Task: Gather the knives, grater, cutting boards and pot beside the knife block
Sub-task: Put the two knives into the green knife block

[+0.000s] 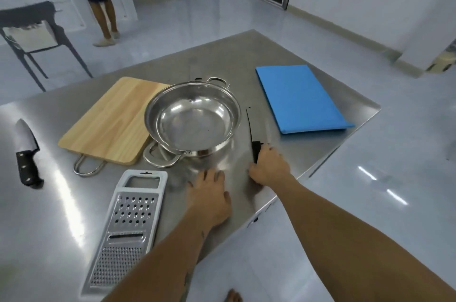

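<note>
From the head camera, the right hand (270, 166) is closed around the black handle of a thin knife (249, 126) near the counter's (74, 203) right edge. The left hand (209, 199) lies flat, fingers spread, holding nothing. No knife block shows. The pot (192, 116), wooden board (111, 121), blue board (301, 99), grater (125, 227) and a broad knife (26, 153) at the left edge lie scattered, so I judge the gathering barely begun.

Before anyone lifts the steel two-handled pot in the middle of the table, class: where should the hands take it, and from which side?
Grip the steel two-handled pot by its two loop handles, one on the near rim, one on the far rim. They stick out clear of the smooth, rounded wall. Come in from above and front. The near handle lies close to the wooden cutting board, so approach it carefully.
</note>
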The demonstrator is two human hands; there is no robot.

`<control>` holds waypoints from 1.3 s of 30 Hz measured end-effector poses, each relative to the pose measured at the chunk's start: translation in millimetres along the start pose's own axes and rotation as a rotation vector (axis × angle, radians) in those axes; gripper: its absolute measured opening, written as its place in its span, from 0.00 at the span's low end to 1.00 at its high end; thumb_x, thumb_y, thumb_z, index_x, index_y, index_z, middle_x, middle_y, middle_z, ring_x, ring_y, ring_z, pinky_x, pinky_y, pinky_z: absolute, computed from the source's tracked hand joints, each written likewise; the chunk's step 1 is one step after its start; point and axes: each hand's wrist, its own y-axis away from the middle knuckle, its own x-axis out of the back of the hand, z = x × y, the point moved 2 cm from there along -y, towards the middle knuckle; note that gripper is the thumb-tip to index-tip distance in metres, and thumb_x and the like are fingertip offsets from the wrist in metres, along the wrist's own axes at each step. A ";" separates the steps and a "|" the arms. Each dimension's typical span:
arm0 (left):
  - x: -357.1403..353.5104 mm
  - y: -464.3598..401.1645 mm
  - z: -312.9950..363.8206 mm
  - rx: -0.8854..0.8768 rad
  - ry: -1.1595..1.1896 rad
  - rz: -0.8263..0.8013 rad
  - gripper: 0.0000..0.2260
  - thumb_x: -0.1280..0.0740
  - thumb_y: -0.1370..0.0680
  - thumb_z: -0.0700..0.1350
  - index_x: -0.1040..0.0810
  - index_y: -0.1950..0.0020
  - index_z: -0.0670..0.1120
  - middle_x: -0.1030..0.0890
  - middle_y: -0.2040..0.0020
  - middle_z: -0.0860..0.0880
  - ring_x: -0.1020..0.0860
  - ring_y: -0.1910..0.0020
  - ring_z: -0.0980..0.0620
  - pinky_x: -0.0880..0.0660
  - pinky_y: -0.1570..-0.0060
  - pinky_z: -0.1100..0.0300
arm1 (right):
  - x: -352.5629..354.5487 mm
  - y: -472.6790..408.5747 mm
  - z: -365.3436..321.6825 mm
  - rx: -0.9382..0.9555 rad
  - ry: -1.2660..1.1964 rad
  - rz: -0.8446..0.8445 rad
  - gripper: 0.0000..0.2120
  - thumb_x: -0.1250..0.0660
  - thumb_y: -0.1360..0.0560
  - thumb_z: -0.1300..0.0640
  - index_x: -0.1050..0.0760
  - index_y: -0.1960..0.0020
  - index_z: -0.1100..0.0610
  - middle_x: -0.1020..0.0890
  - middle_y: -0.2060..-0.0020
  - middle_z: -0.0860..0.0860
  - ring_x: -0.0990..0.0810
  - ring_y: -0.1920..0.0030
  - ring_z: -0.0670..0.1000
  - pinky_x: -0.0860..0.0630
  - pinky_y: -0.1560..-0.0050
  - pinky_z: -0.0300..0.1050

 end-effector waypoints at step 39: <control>235.9 259.5 -333.4 0.425 0.367 0.689 0.17 0.38 0.29 0.46 0.19 0.42 0.49 0.17 0.44 0.48 0.19 0.47 0.47 0.24 0.43 0.56 | -19.4 201.9 -334.4 0.750 -0.572 -0.106 0.07 0.37 0.24 0.62 0.21 0.52 0.54 0.19 0.63 0.52 0.23 0.64 0.51 0.26 0.62 0.46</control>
